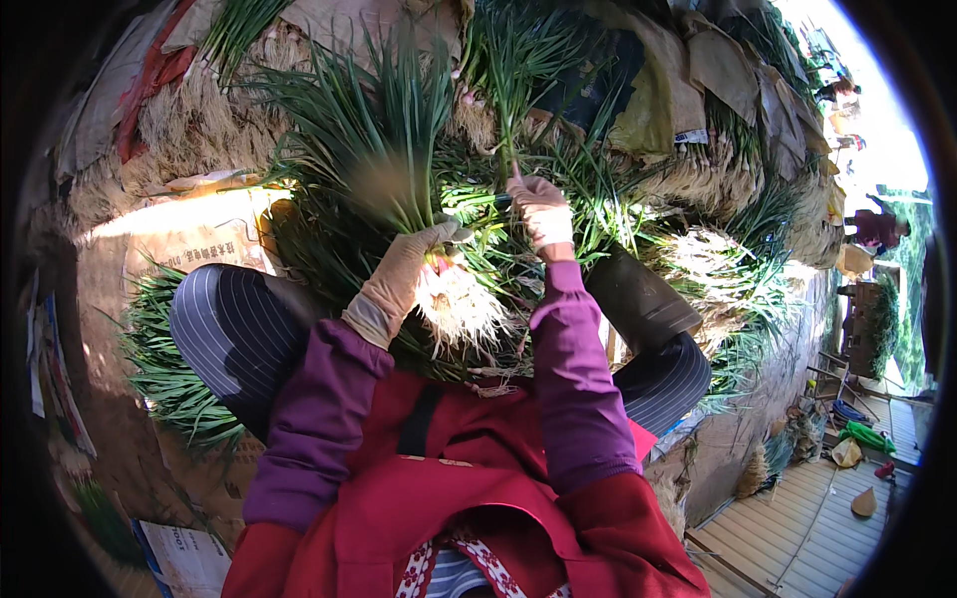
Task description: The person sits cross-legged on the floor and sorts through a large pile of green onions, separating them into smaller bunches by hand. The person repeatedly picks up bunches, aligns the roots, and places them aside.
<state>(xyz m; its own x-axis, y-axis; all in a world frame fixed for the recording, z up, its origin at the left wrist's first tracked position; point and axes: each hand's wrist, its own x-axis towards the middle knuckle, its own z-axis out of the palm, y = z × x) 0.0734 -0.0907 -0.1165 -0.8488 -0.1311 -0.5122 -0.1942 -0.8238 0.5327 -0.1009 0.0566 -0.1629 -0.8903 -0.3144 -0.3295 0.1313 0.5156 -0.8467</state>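
My left hand (407,273), in a pale glove, is closed around the lower stems of a thick bunch of green allium plants (389,134). Their whitish roots (460,303) hang out below it in bright sun, and the long leaves fan upward. Gloved too, my right hand (540,205) pinches the lower end of a few upright green stems (508,127) to the right of the bunch. A heap of loose green plants (329,232) lies beneath and between both hands, in front of my crossed legs. Some roots lie by my lap.
Bundles with dense pale roots (194,127) are stacked at the far side, partly under brown paper sheets (718,60). More plants lie beside my left knee (176,359) and at the right (718,276). Cardboard (179,239) covers ground at left. People are in the distance at right.
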